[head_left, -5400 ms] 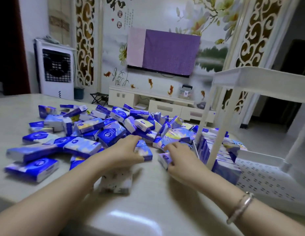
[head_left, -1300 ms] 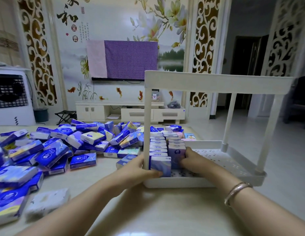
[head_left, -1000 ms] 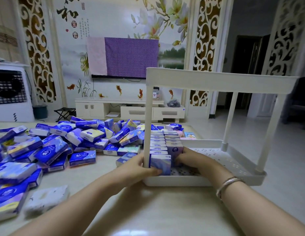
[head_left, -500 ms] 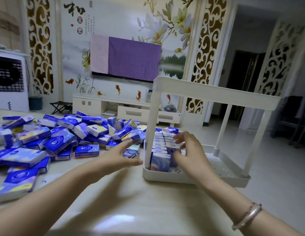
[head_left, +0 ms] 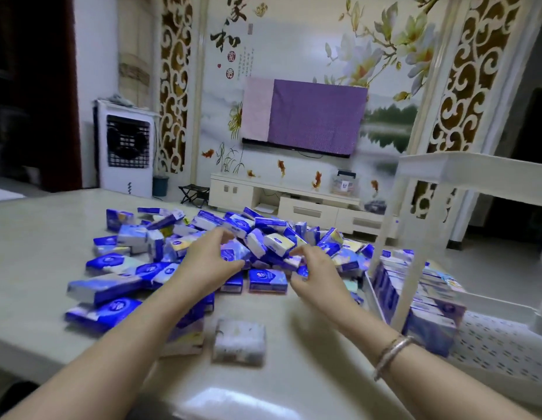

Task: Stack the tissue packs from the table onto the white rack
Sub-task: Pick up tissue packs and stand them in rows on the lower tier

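Note:
A loose heap of blue-and-white tissue packs (head_left: 160,253) covers the middle of the pale table (head_left: 36,244). My left hand (head_left: 207,262) hovers over the heap's near edge with fingers spread and loosely curved, holding nothing. My right hand (head_left: 313,272) hangs beside it, fingers bent over the packs, with no pack clearly held. The white rack (head_left: 491,341) stands at the right; a row of upright packs (head_left: 415,298) fills the left end of its perforated lower shelf behind a white post (head_left: 412,274).
One pale, flower-patterned pack (head_left: 239,345) lies alone near the table's front edge between my forearms. The rack's top shelf (head_left: 476,174) juts over the right side. A bracelet (head_left: 391,354) circles my right wrist. Beyond the table are a TV cabinet and an air cooler.
Both hands have left the rack and come back left over the loose heap. The view has swung left, so the rack now sits at the right edge.

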Available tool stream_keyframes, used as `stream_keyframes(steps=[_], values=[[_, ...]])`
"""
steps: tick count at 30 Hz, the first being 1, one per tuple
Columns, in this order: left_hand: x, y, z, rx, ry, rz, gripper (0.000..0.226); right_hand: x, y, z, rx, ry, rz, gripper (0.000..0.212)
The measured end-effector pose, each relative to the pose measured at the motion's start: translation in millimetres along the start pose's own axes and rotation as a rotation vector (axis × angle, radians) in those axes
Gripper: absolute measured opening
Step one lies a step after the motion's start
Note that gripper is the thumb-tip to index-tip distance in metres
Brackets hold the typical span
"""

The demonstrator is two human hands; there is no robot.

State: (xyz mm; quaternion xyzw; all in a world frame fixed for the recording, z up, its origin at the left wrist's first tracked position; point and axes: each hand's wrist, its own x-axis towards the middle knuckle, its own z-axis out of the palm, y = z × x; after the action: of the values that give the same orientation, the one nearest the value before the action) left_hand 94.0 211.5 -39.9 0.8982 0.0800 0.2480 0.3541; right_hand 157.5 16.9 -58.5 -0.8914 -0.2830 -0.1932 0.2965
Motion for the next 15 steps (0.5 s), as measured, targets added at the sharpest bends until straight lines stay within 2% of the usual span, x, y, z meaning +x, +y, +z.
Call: stream_keyframes(steps=[4, 8, 12, 15], values=[[14, -19, 5, 0.236, -0.022, 0.003, 0.064, 38, 5, 30, -0.061, 0.001, 0.026, 0.051], [21, -27, 12, 0.329, -0.086, 0.017, 0.057, 58, 8, 52, -0.122, -0.021, 0.040, 0.060], [22, -29, 16, 0.450, -0.055, 0.081, 0.062, 60, 9, 63, -0.154, 0.036, 0.058, 0.052], [22, -28, 17, 0.420, -0.054, 0.079, 0.069, 57, 8, 59, -0.152, 0.114, 0.040, 0.043]])
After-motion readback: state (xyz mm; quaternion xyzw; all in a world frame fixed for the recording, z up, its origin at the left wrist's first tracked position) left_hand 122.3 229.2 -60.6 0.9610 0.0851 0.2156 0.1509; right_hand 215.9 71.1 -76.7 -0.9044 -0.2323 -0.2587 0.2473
